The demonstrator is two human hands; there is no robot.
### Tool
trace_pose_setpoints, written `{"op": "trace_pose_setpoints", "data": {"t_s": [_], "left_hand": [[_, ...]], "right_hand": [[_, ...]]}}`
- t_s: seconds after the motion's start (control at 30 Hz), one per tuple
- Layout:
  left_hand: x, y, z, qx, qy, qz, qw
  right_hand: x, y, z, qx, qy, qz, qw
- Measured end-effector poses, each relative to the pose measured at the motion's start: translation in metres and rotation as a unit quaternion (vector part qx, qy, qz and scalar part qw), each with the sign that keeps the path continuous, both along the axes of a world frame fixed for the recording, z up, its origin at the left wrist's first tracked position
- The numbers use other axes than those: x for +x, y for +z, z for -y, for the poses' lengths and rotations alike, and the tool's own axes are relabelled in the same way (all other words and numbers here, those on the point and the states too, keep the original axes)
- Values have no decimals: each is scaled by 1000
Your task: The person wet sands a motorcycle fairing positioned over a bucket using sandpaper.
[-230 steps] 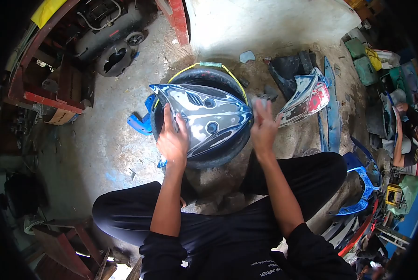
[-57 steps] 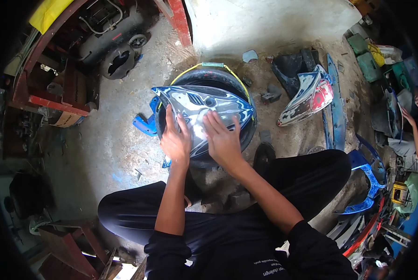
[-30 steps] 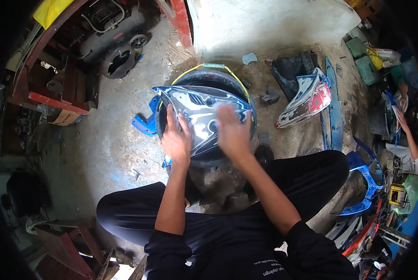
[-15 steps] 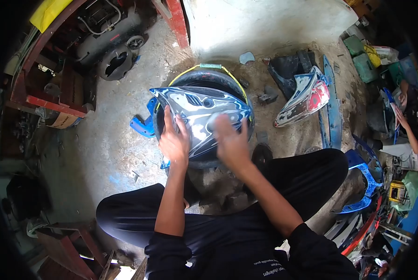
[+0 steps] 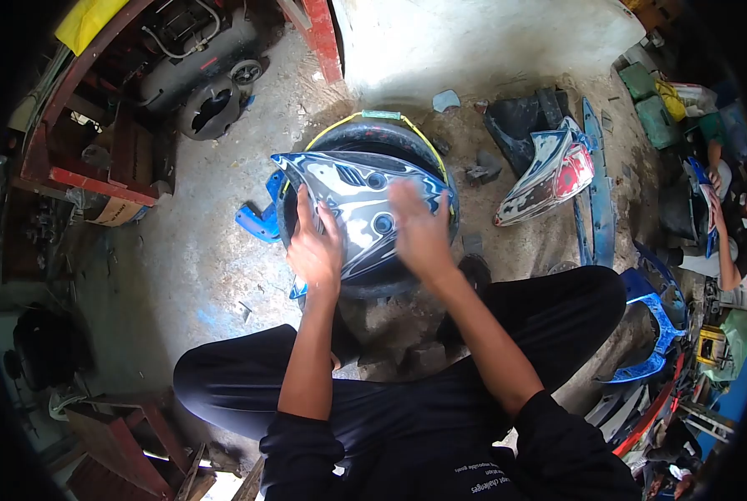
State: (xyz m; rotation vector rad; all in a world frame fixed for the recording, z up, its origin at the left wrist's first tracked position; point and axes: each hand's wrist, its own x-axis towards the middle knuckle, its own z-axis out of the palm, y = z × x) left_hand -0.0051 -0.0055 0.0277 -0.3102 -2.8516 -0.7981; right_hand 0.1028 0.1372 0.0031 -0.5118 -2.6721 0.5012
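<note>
A pointed motorcycle fairing panel, patchy white, grey and blue with two round holes and a slotted vent, lies across the top of a round black tub. My left hand grips its left part, with fingers lying on the surface. Over the panel's right part is my right hand, its fingers smeared by motion. Whether anything sits under those fingers cannot be made out. A yellow handle with a pale green grip arches over the tub's far rim.
A blue plastic part lies left of the tub. On the right are a sanded red-and-white panel, a long blue strip and a blue frame-like part. Another person's arm shows at far right. An air compressor stands at upper left.
My right hand has shifted slightly right and away from me across the panel, uncovering its lower round hole. My left hand keeps its grip in the same place.
</note>
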Motion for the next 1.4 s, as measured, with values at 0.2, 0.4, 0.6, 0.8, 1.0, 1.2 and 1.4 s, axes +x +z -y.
{"op": "trace_pose_setpoints", "data": {"t_s": [0.2,0.4,0.6,0.8,1.0,1.2,1.4], "left_hand": [[0,1,1,0,-5,3,1000],[0,0,2,-11,-16,-11,1000],[0,0,1,-6,-12,-7,1000],[-1,0,-2,-17,-1,7,1000],[-2,-4,-1,-23,-7,-8,1000],[-2,-7,-1,5,-1,-10,1000],[-1,-2,-4,9,15,-4,1000]], "right_hand": [[-4,8,13,43,-39,0,998],[9,19,-32,4,-126,70,990],[26,23,-8,-3,-93,62,994],[-18,15,-45,-28,-101,57,993],[22,23,-18,-33,-110,99,989],[-9,16,-40,-13,-103,53,993],[8,21,-37,-6,-96,80,992]]}}
